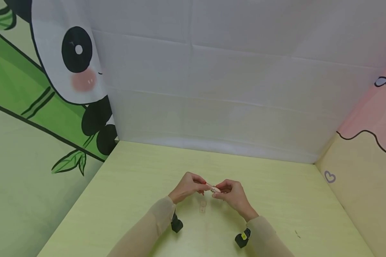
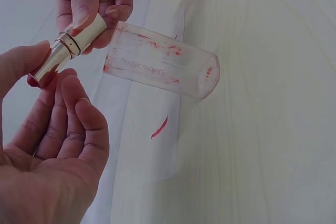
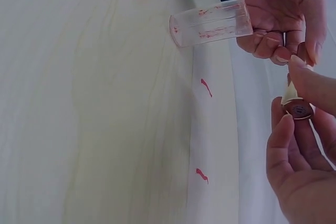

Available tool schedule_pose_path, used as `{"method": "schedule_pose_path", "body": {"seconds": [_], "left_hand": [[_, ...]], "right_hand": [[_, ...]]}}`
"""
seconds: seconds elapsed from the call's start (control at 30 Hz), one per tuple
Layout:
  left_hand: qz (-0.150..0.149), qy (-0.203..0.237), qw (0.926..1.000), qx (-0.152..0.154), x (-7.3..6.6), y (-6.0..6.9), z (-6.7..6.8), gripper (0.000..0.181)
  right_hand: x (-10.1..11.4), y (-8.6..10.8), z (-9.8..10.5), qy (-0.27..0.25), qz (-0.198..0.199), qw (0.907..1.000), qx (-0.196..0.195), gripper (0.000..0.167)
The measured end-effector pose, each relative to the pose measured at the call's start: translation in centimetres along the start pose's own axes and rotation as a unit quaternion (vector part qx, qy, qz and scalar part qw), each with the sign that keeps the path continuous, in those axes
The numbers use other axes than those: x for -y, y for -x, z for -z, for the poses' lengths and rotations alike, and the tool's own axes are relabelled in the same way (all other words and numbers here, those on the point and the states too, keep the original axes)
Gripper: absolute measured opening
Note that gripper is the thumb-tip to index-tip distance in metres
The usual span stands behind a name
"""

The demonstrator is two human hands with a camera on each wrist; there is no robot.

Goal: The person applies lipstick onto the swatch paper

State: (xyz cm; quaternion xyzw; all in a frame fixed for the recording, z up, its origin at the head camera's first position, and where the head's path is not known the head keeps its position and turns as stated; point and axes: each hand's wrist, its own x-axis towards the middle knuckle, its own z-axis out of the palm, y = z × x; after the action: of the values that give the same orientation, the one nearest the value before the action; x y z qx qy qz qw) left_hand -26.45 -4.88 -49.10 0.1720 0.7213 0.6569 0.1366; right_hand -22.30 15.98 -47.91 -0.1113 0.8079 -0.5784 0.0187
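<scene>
A gold lipstick tube (image 2: 68,45) with dark bands around its middle is held between both hands above the table. My left hand (image 1: 187,187) pinches one end of it between thumb and fingertips, where dark red shows. At the opposite end, the thumb and fingers of my right hand (image 1: 234,196) grip the tube. Its round base (image 3: 299,109) is dark, with small print. Just below the hands a clear cap (image 2: 163,59), smeared red inside and lettered on the side, sits on the table apart from both hands.
Pale wood-grain covers the table (image 1: 141,167). Red streaks (image 3: 206,87) mark a light surface near the cap. A small dark scrap (image 1: 297,233) lies to the right. Behind rises a white cloth wall (image 1: 212,89); a panda print (image 1: 64,71) is at left.
</scene>
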Motion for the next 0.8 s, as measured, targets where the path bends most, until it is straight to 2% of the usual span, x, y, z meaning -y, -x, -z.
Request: {"method": "schedule_pose_path", "body": {"seconds": [0.2,0.43,0.67,0.8], "left_hand": [[0.000,0.005,1.0000,-0.006,0.18,-0.07,-0.16,0.018],[0.001,0.005,1.0000,0.003,0.29,-0.11,-0.08,0.022],[0.001,-0.002,1.0000,0.010,0.08,0.20,0.07,0.022],[0.002,0.004,0.9999,0.011,0.00,0.25,0.11,0.022]], "right_hand": [[-0.35,-0.11,-0.16,0.024,0.002,0.9995,-0.022,0.027],[-0.38,-0.09,-0.38,0.038,0.006,0.9986,-0.035,0.028],[-0.25,0.03,0.02,0.009,-0.010,0.9999,0.006,0.042],[-0.13,-0.08,0.45,-0.017,-0.034,0.9990,0.023,0.042]]}}
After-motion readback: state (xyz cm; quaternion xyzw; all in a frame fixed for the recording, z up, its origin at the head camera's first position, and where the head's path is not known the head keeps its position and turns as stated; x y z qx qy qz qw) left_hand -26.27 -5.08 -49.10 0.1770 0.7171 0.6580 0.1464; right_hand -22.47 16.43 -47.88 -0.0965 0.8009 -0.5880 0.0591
